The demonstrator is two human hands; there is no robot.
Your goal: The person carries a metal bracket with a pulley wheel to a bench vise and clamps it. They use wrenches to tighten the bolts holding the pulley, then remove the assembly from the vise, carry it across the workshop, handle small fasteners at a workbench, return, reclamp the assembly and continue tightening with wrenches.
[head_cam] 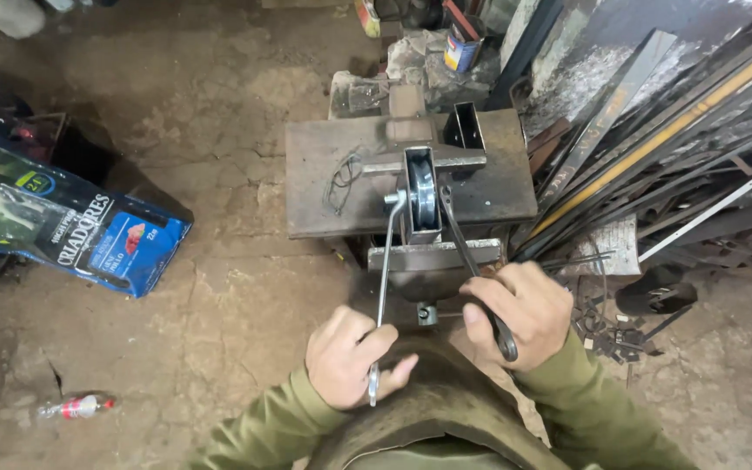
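Head view, workshop floor: person in olive sleeves works w/ two wrenches on a grooved pulley wheel [421, 193] seated upright in a steel bracket [426, 237] at the near edge of a steel-plate worktop [324, 174]. Left hand [350, 359] is closed round the shaft of a bright wrench [384, 287], its head at the wheel's axle on the left; right hand [526, 306] is wrapped round a darker wrench [463, 252] reaching the axle from the opp. side. One tool per side looks meant to hold one end of the bolt while the other turns. Wire loop [343, 178] lies on the plate; steel bars [672, 148] lean at right; blue feed sack [71, 222] and plastic bottle [76, 406] on the concrete floor.
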